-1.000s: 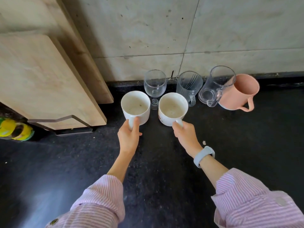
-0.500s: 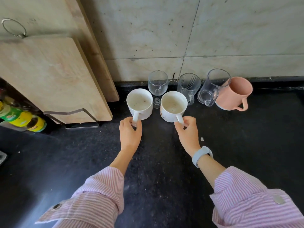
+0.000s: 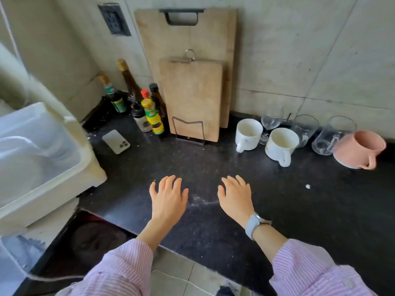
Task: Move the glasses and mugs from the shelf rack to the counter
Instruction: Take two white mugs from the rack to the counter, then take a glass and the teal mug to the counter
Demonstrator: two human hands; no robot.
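Observation:
Two white mugs stand on the black counter (image 3: 213, 167) near the back wall: the left white mug (image 3: 248, 134) and the right white mug (image 3: 281, 144). Behind them are a stemmed wine glass (image 3: 270, 122), a clear glass mug (image 3: 304, 129) and a second clear glass mug (image 3: 332, 136). A pink mug (image 3: 360, 149) sits at the far right. My left hand (image 3: 168, 198) and my right hand (image 3: 236, 197) hover flat over the counter, fingers spread, holding nothing, well in front of the mugs.
Two wooden cutting boards (image 3: 192, 97) lean on the wall in a wire stand. Sauce bottles (image 3: 149, 112) cluster to their left, with a phone (image 3: 116, 141) lying on the counter. A white plastic bin (image 3: 38, 159) sits at the left. The counter's front edge runs below my wrists.
Both hands have let go of the white mugs' handles and pulled back toward me. The view has swung left and wider, revealing the bottles, phone and bin.

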